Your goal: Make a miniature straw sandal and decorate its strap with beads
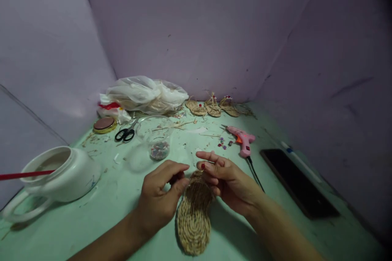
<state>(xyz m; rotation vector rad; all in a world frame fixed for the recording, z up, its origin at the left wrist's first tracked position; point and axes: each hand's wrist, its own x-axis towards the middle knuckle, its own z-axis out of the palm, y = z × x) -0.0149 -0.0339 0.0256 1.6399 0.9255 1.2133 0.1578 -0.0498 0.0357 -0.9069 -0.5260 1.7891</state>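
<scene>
A woven straw sole, oval and tan, lies on the pale green table in front of me. My left hand curls over its far left end, with fingertips pinched at the rim. My right hand holds the far right end, thumb and fingers pressed on the weave, index finger stretched out. A small red bead sits at my right fingertips.
A pink glue gun with black cord lies right of centre, loose beads beside it. A clear cup with beads, black scissors, white jar, plastic bag, small straw sandals, dark phone.
</scene>
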